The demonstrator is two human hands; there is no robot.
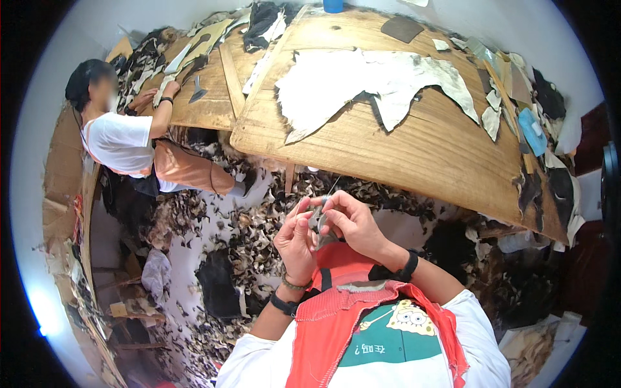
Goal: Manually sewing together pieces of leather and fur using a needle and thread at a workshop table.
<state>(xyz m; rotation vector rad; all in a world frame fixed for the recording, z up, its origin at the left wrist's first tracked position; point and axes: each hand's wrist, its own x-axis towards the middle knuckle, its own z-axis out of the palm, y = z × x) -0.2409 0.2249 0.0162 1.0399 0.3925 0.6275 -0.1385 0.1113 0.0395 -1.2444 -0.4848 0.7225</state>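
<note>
In front of my chest, my left hand [296,240] and my right hand [354,223] are raised close together, both with bent, pinching fingers. Between the fingertips is a small greyish piece [317,218], too small and covered to name. A thin dark line, like a thread or a needle, sticks up from my right fingers. Beyond my hands, a large white hide [336,84] with dark fur along its edge lies spread over the wooden table [453,168]. Neither hand touches it.
At the left, a co-worker [123,139] handles a pale piece at another table, beside a metal blade [198,90]. Hide scraps [265,252] cover the floor. Offcuts, a wooden stick [501,90] and a blue packet [533,131] crowd the table's right end. A blue cup [333,6] stands far back.
</note>
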